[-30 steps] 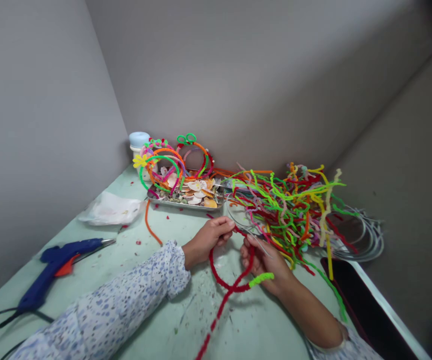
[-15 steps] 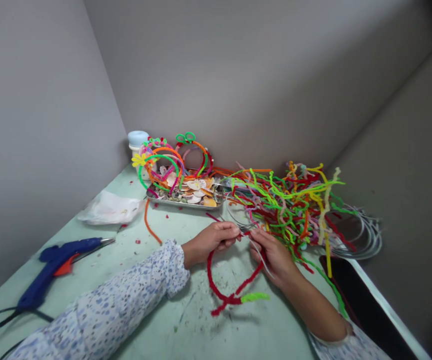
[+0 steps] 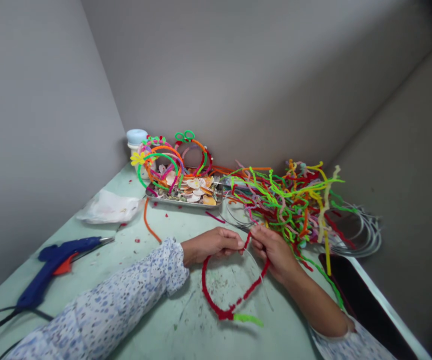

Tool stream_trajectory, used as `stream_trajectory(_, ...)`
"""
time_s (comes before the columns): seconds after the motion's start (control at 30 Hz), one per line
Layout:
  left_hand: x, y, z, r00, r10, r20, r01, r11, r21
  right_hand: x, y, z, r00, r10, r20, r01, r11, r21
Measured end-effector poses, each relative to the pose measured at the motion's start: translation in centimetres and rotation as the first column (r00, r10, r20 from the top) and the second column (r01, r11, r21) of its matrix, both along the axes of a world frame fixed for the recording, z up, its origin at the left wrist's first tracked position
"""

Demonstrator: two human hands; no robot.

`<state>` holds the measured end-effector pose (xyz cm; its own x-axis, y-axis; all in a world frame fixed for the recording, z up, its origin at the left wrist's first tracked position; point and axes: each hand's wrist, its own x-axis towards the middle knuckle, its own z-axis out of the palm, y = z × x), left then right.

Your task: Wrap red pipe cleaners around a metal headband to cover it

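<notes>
A loop of red pipe cleaner [image 3: 207,294] hangs between both hands above the table, with a short light green piece [image 3: 249,319] sticking out at its lower end. My left hand [image 3: 221,243] pinches the loop at its upper left, where a thin pale wire [image 3: 256,265] also runs from the fingertips and curves down to the right. My right hand [image 3: 270,248] is closed on the red pipe cleaner a little to the right and slightly higher. A short red stretch shows between the fingertips.
Behind the hands, a metal tray [image 3: 185,203] holds shells and colourful pipe-cleaner rings. A tangled pipe-cleaner heap [image 3: 287,205] and coiled wire [image 3: 373,235] are at the right, near a dark flat object [image 3: 362,300]. At left are a blue glue gun [image 3: 39,275] and plastic bag [image 3: 108,207].
My fingertips have moved slightly apart vertically, the left lower and the right higher. The loop's bottom has shifted left and down, and the pale wire's free end hangs lower.
</notes>
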<state>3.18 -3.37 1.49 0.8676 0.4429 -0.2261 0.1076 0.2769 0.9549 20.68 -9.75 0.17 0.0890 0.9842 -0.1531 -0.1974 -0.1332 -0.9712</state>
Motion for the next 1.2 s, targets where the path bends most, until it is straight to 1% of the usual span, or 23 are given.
stream_trajectory(0.13,0.1,0.1,-0.4,0.997,-0.03,-0.065,0.032,0.999,0.026,0.1,-0.1,0.4,0.996,0.025,0.082,-0.024,1.0,-0.014)
stream_trajectory(0.3,0.2,0.1,-0.6,0.996,-0.038,-0.086,0.046,0.995,0.091,0.3,-0.2,0.7,0.984,0.051,0.171,-0.049,0.999,-0.015)
stream_trajectory(0.4,0.2,0.0,-0.4,0.993,-0.044,-0.112,0.059,0.989,0.135,0.4,-0.3,0.8,0.969,0.056,0.242,-0.061,0.998,0.013)
stream_trajectory(0.5,0.2,-0.1,-0.3,0.991,-0.042,-0.126,0.063,0.984,0.164,0.5,-0.4,0.9,0.934,0.054,0.352,-0.077,0.996,0.051)
stream_trajectory(0.6,0.2,-0.3,-0.3,0.993,-0.027,-0.118,0.046,0.986,0.163,0.6,-0.5,1.3,0.896,0.037,0.442,-0.084,0.993,0.088)
stream_trajectory(0.67,0.3,-0.3,-0.4,0.996,-0.009,-0.094,0.021,0.992,0.127,0.8,-0.5,1.5,0.892,0.016,0.452,-0.072,0.992,0.105)
stream_trajectory(0.77,0.3,-0.2,-0.6,0.998,0.054,-0.017,-0.053,0.997,0.052,1.4,-0.1,1.4,0.926,-0.027,0.376,-0.022,0.992,0.127)
stream_trajectory(0.83,0.4,0.0,-0.8,0.992,0.123,0.023,-0.123,0.992,-0.002,1.9,0.3,1.1,0.966,-0.072,0.247,0.037,0.989,0.145)
stream_trajectory(0.9,0.4,0.2,-0.9,0.982,0.179,0.057,-0.174,0.982,-0.076,2.3,0.7,0.6,0.991,-0.106,0.082,0.095,0.987,0.127)
stream_trajectory(1.0,0.4,0.6,-1.1,0.965,0.226,0.136,-0.194,0.957,-0.215,2.6,1.1,-0.2,0.986,-0.132,-0.101,0.137,0.99,0.046)
stream_trajectory(1.1,0.3,1.1,-1.3,0.948,0.259,0.187,-0.19,0.928,-0.321,2.6,1.3,-0.9,0.973,-0.172,-0.152,0.178,0.984,0.03)
stream_trajectory(1.2,0.3,1.4,-1.5,0.935,0.283,0.213,-0.189,0.907,-0.375,2.3,1.2,-1.3,0.966,-0.25,-0.069,0.256,0.96,0.11)
